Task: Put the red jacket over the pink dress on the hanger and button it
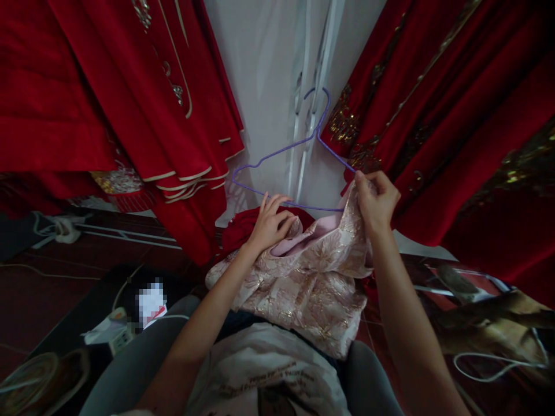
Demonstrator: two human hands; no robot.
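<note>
A pink garment with gold brocade (303, 283) lies across my lap, its pale pink lining showing at the collar. My right hand (376, 199) is closed, pinching the garment's shoulder together with the right arm of a thin purple wire hanger (277, 153). The hanger stands upright in front of me, hook up. My left hand (271, 222) rests with curled fingers on the garment's collar, just below the hanger's bottom wire. A dark red cloth (243, 228) lies under the left hand.
Red embroidered gowns hang at left (108, 92) and right (455, 115), with a white garment bag (277, 75) between them. A power strip (117, 335) and cables lie on the dark floor at lower left. A white cord (498, 370) loops at lower right.
</note>
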